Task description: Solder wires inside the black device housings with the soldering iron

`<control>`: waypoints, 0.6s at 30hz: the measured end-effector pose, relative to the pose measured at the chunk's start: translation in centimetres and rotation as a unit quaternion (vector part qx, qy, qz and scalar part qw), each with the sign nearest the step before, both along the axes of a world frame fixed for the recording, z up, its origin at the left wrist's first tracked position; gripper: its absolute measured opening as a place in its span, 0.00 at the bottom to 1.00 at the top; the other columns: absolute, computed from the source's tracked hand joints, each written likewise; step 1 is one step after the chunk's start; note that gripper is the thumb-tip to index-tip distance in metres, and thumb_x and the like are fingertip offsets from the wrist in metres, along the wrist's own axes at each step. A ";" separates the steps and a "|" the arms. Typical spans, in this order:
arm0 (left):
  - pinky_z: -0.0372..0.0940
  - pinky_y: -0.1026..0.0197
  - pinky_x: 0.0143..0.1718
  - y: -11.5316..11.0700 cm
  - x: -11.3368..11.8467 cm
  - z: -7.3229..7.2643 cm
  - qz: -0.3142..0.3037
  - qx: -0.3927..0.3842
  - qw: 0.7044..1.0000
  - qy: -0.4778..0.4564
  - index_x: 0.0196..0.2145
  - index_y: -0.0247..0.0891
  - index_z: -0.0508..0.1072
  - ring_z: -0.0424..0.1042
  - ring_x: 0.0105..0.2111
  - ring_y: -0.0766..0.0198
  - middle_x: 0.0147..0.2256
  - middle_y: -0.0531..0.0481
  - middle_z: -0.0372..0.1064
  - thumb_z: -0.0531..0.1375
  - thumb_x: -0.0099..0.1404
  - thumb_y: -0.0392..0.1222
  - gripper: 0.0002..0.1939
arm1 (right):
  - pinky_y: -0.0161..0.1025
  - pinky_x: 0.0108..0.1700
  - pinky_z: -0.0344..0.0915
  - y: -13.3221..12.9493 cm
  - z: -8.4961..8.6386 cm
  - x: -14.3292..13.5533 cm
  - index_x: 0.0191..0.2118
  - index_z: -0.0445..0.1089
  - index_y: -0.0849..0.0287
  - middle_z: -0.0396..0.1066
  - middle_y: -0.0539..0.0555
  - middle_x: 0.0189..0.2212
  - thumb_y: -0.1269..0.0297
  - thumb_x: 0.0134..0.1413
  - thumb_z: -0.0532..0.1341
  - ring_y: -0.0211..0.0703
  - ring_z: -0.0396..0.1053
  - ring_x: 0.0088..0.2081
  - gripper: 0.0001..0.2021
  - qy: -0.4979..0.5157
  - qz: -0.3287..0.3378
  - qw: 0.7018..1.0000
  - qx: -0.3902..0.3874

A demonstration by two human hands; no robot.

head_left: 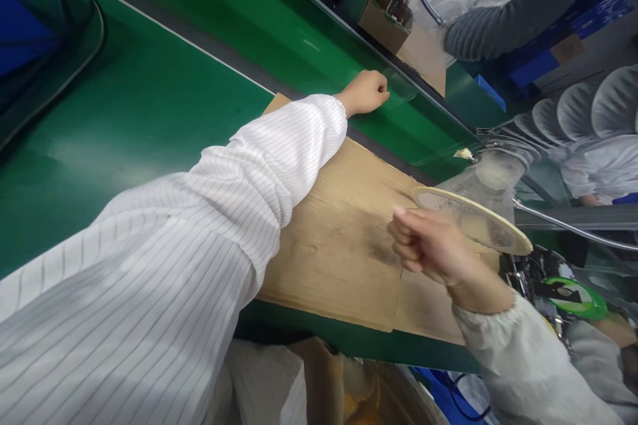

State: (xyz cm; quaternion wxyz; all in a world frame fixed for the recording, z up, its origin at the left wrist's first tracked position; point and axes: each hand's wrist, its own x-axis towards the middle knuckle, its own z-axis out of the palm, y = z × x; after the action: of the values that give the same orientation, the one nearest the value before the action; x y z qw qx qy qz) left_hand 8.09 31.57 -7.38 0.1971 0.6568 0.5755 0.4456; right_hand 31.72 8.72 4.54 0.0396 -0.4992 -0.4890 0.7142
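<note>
My left hand (366,91) reaches past the far edge of the cardboard sheet (339,239), over the green strip (279,33). Its fingers are curled and close to a clear, faint piece of plastic; whether they hold it is hard to tell. Above the right part of the cardboard, my right hand (428,242) is closed and slightly blurred, with the thumb pressed on the curled fingers. What it holds, if anything, cannot be made out. Just behind it is the clear hood with a pale rim (498,232).
Grey ribbed hoses (493,30) cross the upper right. An open carton (386,16) stands across the strip. A black cable (94,46) and a blue bin (22,33) lie at the left. Below the table edge is a lined box (383,392). Other people sit opposite.
</note>
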 end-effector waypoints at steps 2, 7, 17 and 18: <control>0.63 0.51 0.45 0.1 0.0 0.0 0.002 -0.003 1.000 0.003 0.28 0.40 0.73 0.71 0.40 0.52 0.34 0.43 0.75 0.59 0.64 0.41 0.07 | 0.32 0.16 0.41 0.2 1.1 0.1 0.20 0.48 0.55 0.41 0.42 0.17 0.41 0.55 0.65 0.29 0.42 0.16 0.31 -0.015 0.040 0.998 0.047; 0.62 0.50 0.45 0.1 0.0 0.0 0.004 -0.015 1.000 0.013 0.28 0.41 0.75 0.72 0.41 0.50 0.35 0.44 0.76 0.60 0.63 0.43 0.08 | 0.37 0.19 0.46 -0.4 -2.8 -0.6 0.20 0.52 0.55 0.48 0.46 0.16 0.36 0.61 0.56 0.33 0.47 0.18 0.30 -0.146 0.183 0.968 0.092; 0.62 0.49 0.46 -0.6 0.1 0.4 -0.004 -0.021 1.000 0.009 0.31 0.39 0.77 0.73 0.42 0.50 0.37 0.41 0.76 0.59 0.65 0.42 0.08 | 0.36 0.19 0.46 0.2 -3.3 -0.1 0.22 0.51 0.54 0.47 0.43 0.15 0.35 0.61 0.57 0.32 0.46 0.16 0.30 -0.132 0.182 0.972 0.076; 0.62 0.49 0.46 -0.6 0.1 0.4 -0.005 -0.021 1.000 0.005 0.31 0.39 0.76 0.73 0.42 0.50 0.37 0.41 0.76 0.59 0.65 0.42 0.08 | 0.35 0.17 0.44 0.5 -2.5 0.2 0.22 0.50 0.54 0.45 0.42 0.15 0.35 0.58 0.59 0.31 0.44 0.16 0.30 -0.103 0.147 0.981 0.072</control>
State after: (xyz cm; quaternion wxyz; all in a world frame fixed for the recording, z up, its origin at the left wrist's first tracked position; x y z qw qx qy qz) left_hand 8.22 30.97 -6.98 0.2103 0.6572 0.5826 0.4294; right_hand 31.94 9.26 2.01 -0.0807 -0.4890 -0.6082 0.6201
